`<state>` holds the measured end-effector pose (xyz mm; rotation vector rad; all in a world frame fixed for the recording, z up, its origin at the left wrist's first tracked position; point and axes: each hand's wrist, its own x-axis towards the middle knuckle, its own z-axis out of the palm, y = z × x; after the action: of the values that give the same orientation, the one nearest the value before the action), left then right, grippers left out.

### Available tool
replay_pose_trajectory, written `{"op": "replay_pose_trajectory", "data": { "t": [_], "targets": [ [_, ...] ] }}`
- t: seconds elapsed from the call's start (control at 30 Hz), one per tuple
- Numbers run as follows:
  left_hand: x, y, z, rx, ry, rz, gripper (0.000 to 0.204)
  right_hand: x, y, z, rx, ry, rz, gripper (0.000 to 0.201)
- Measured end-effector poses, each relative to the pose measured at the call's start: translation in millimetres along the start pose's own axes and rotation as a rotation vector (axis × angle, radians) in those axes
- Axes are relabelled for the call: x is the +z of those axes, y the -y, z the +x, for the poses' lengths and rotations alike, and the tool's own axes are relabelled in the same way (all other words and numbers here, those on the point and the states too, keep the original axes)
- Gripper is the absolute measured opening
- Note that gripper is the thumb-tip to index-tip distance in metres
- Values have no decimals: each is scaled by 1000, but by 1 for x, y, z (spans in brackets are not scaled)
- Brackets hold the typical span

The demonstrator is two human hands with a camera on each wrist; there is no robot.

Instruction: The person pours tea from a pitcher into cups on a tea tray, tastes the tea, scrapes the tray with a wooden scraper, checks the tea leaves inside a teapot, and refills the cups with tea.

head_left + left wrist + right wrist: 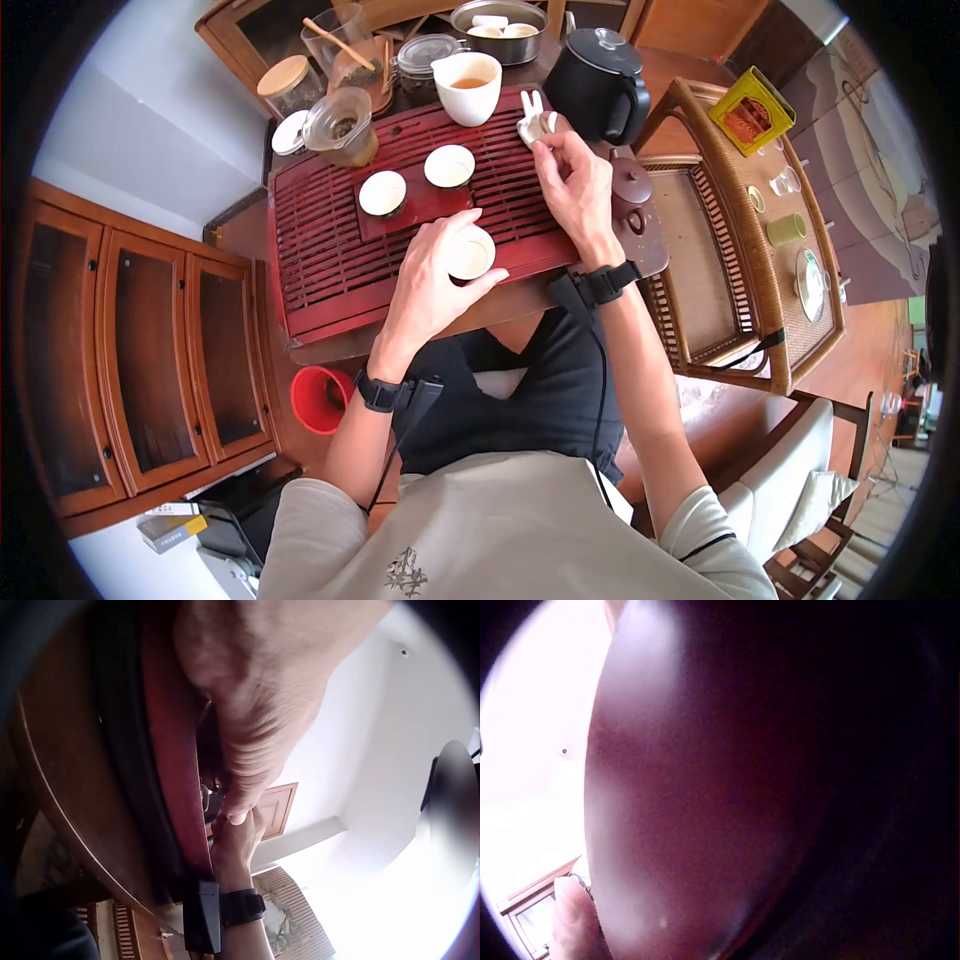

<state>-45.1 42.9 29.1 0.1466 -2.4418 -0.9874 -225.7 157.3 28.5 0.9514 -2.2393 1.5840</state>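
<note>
In the head view my left hand (430, 280) curls its fingers and thumb round a small white cup (471, 253) at the near edge of the red slatted tray (320, 300). My right hand (580, 195) has its thumb and forefinger at a small white figurine (532, 125) with upright ears, at the tray's back right; the fingers partly cover it. Two more small cups, one left (382, 193) and one right (450, 166), stand on a raised red plate. The left wrist view shows my left hand (255, 705) from the side; a fingertip (571, 907) shows in the right wrist view.
Behind the tray stand a white pitcher (468, 88) with amber liquid, a black kettle (595, 85) and glass jars. A dark teapot (630, 187) is right of my right hand. A glass pot (342, 125) is at the tray's back left, a red bin (320, 398) below.
</note>
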Motion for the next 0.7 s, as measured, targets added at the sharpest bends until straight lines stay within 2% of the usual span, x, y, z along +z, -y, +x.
{"op": "replay_pose_trajectory", "data": {
  "t": [0.17, 0.27, 0.37, 0.43, 0.53, 0.6, 0.7],
  "targets": [
    [0, 6, 1, 23, -34, -64, 69, 0, 2, -1, -15, -21, -21, 12],
    [-4, 3, -5, -46, 31, -49, 72, 1, 1, -2, 0, -3, 17, 13],
    [4, 2, 6, 32, -37, -102, 72, -3, 0, -2, -18, -19, -17, 14],
    [0, 3, 3, 7, -23, -62, 74, 0, -2, -2, -19, -19, -41, 12],
    [-4, 2, -4, -53, 6, -36, 76, 1, 1, -3, -56, -19, 26, 27],
    [-1, 4, -3, 19, -31, -30, 76, -1, 3, -4, -61, 5, -21, 31],
    [0, 7, -2, 18, -48, -31, 77, 0, 3, 0, -57, 54, -27, 17]
  ]
}}
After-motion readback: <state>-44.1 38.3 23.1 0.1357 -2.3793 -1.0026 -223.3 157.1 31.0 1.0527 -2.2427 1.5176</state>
